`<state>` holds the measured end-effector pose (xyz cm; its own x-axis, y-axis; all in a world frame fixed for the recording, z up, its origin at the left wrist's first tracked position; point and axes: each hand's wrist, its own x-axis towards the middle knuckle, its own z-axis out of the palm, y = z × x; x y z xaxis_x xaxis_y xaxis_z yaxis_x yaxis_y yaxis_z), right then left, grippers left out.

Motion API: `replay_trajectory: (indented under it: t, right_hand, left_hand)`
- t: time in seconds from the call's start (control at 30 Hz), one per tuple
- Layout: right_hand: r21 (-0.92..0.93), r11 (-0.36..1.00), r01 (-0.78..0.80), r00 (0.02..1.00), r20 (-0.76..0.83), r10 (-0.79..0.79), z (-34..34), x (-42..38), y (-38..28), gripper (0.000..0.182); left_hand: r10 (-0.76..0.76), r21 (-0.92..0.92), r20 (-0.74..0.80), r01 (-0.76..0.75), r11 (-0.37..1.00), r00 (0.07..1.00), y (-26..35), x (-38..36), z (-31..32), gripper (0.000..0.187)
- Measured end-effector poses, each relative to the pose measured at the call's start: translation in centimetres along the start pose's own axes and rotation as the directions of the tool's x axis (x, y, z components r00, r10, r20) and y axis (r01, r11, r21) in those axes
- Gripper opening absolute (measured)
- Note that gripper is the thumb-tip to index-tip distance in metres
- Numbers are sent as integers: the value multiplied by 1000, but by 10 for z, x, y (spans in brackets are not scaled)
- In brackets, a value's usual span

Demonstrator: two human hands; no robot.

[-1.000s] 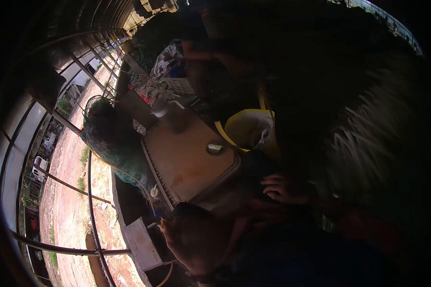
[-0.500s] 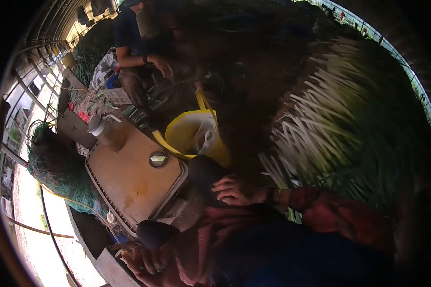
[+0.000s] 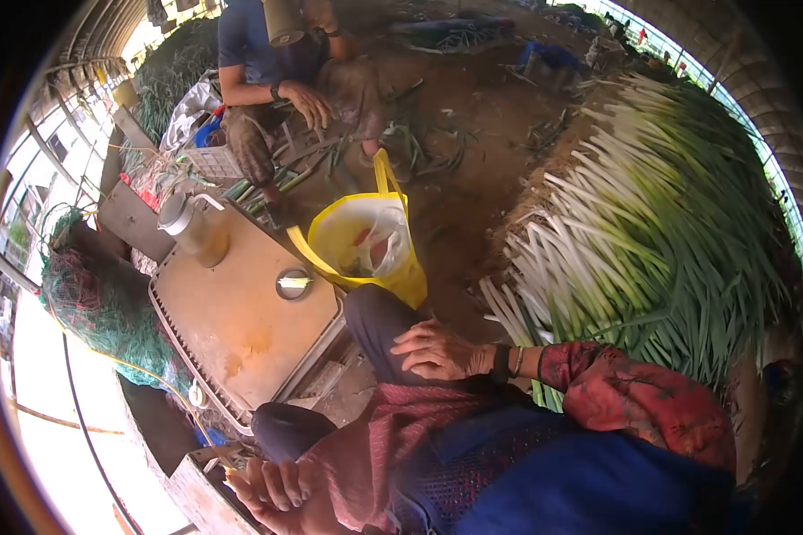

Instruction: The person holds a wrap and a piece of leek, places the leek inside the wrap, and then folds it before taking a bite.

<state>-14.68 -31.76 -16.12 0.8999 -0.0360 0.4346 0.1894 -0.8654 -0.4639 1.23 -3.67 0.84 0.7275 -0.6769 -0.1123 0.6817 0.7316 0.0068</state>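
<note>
My right hand [image 3: 443,350] rests palm down on my dark-trousered knee [image 3: 379,325], fingers loosely stretched and holding nothing. At the lower left, my left hand [image 3: 272,486] is raised with its fingers curled in. A small pale edge shows by its fingertips, but I cannot make out what it is. Between me and another person stands a low tan table [image 3: 232,312]. On it are a clear pitcher [image 3: 196,234] with a whitish lid and a small dark round dish [image 3: 293,284] with something pale inside. Beside the table is an open yellow bag [image 3: 410,276] containing a clear plastic bag [image 3: 388,245].
A large pile of long green onions [image 3: 633,250] lies to the right. Opposite sits a person [image 3: 263,89], one hand hanging over a knee, a beige cup-like thing [image 3: 283,22] near the head. Green netting [image 3: 107,303] bulges at the left, near a grey crate [image 3: 214,162].
The picture is brighter and sharper, and the view has shifted slightly. Both of my hands keep nearly the same pose. The person opposite shows little clear movement.
</note>
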Motion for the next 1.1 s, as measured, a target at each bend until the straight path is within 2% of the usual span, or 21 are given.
replay_trajectory:
  t: [0.4,0.5,0.6,1.1]
  right_hand:
    - [7,1000,-9,1000,12,9,3,0,0,10]
    - [26,999,-19,1000,17,19,2,0,0,10]
    - [20,1000,-19,1000,15,19,0,-1,-1,12]
    - [32,999,-8,999,-31,9,-1,-3,0,10]
  left_hand:
    - [13,31,31,-14,999,999,-5,-5,6,35]
    - [0,17,4,0,1000,1000,-9,-7,16,39]
    - [19,94,67,-25,995,998,-6,-5,5,42]
    - [-44,104,71,36,994,997,-7,-7,4,44]
